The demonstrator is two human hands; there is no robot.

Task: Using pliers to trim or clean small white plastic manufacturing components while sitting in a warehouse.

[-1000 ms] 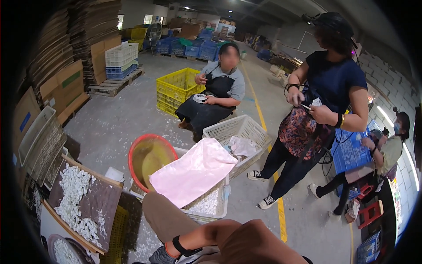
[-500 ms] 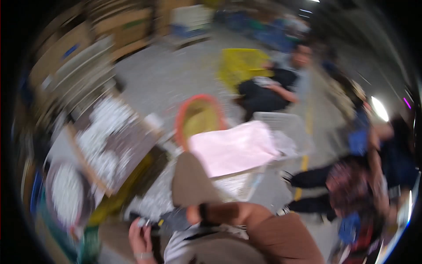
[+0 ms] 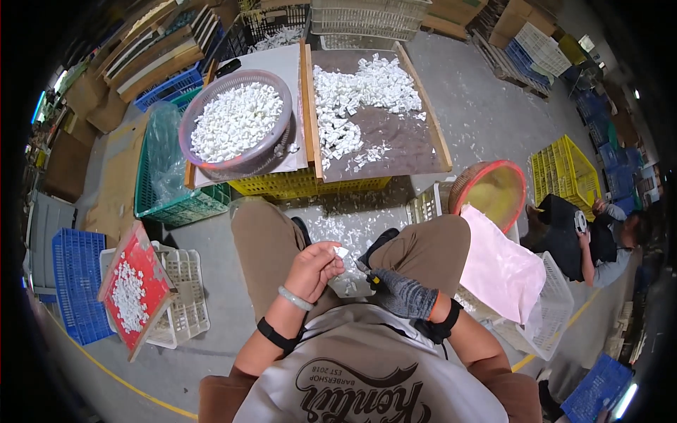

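Observation:
Between thumb and fingers, my bare left hand [image 3: 316, 271] pinches a small white piece [image 3: 340, 252] above my lap. My right hand [image 3: 405, 292], in a grey knitted glove, is closed around a small black-and-yellow hand tool [image 3: 375, 280]. The tool's dark end points toward the left hand, apart from the piece; its exact kind is unclear. In front of my knees, similar white pieces [image 3: 381, 88] lie heaped on a dark board [image 3: 395, 144] with wooden side rails. Left of that board, a purple round basket [image 3: 282, 95] is filled with more white pieces.
A red board [image 3: 151, 275] with white pieces rests on crates at left. Beside it stands a blue crate [image 3: 77, 282]. An orange-rimmed basket [image 3: 518, 183] and a pink sheet [image 3: 501, 264] over white crates are at right. Another person [image 3: 599, 240] sits beyond, near a yellow crate [image 3: 564, 169].
My view has swung from the right to the front, and the blur is gone. Both hands are now nearer each other over my lap, and the white piece shows clearly.

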